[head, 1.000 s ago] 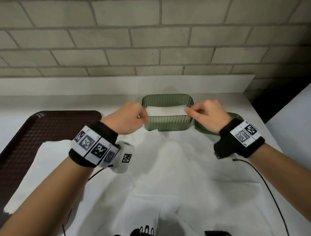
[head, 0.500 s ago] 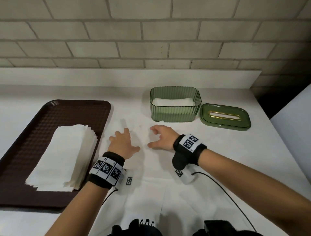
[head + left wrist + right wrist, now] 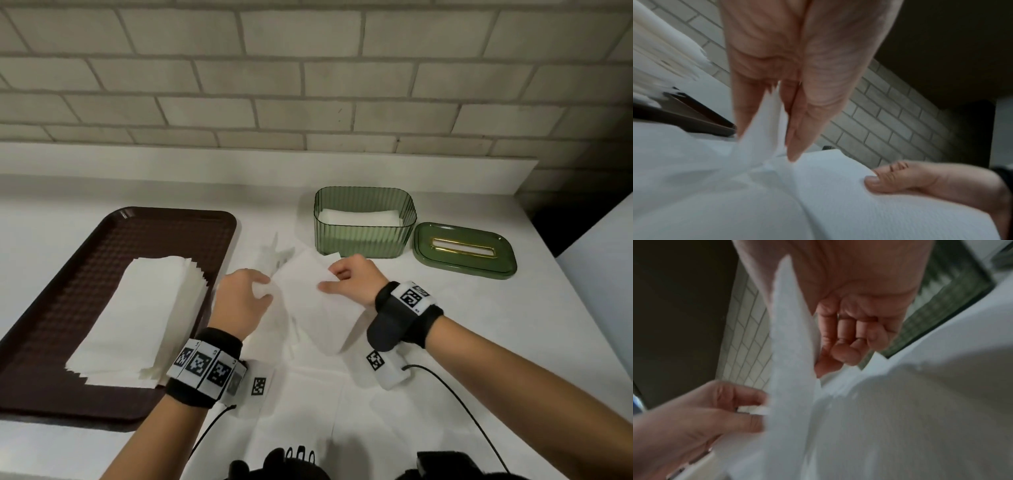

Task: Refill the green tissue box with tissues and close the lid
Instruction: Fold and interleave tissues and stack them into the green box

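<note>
The green ribbed tissue box [image 3: 364, 236] stands open at the back of the white counter, with white tissues [image 3: 359, 216] inside. Its green lid [image 3: 464, 250], with a gold-rimmed slot, lies flat to the right of it. In front of the box, both hands lift a white tissue [image 3: 318, 301] off the counter. My left hand [image 3: 245, 301] pinches its left edge; in the left wrist view the fingers [image 3: 797, 129] close on the tissue [image 3: 764, 123]. My right hand [image 3: 349, 277] pinches the right edge, seen as curled fingers [image 3: 844, 344] beside the tissue [image 3: 791, 353].
A dark brown tray [image 3: 68, 291] at the left holds a stack of white tissues [image 3: 144, 322]. More loose tissues [image 3: 308, 394] are spread on the counter [image 3: 513, 342] near me. A brick wall [image 3: 308, 85] runs behind. Cables trail from both wristbands.
Both hands came back from the box to the counter in front of it, went down flat there, and now pinch and lift a tissue.
</note>
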`<action>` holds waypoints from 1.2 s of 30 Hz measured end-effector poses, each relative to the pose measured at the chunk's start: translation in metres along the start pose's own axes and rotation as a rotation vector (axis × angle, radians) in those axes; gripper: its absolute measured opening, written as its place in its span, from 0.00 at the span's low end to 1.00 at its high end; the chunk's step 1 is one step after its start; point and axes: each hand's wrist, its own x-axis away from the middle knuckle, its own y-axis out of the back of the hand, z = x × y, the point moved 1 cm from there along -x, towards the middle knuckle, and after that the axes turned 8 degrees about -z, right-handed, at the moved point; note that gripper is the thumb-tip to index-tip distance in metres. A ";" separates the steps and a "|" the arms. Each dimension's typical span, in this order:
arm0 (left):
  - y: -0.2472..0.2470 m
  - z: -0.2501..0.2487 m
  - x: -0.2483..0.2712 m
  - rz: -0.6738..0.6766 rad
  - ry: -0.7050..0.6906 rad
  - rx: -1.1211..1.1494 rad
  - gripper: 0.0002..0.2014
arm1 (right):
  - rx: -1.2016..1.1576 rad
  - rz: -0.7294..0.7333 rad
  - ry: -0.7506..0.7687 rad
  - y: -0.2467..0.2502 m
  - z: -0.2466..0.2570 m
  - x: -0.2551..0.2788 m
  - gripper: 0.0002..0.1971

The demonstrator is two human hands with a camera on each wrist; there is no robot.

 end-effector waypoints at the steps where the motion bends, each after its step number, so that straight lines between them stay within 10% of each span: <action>1: 0.004 -0.004 0.000 -0.042 -0.026 0.051 0.09 | -0.064 -0.029 -0.004 0.009 -0.002 0.003 0.13; 7: 0.025 -0.039 0.004 -0.166 -0.125 0.482 0.11 | -0.394 -0.216 0.131 0.061 0.017 0.031 0.05; 18: -0.009 -0.076 0.015 0.211 0.276 1.217 0.22 | -0.831 -0.289 0.128 0.078 0.032 0.054 0.23; 36: -0.021 -0.086 0.016 0.201 0.193 1.211 0.14 | -0.727 -0.308 0.001 0.047 0.015 0.049 0.22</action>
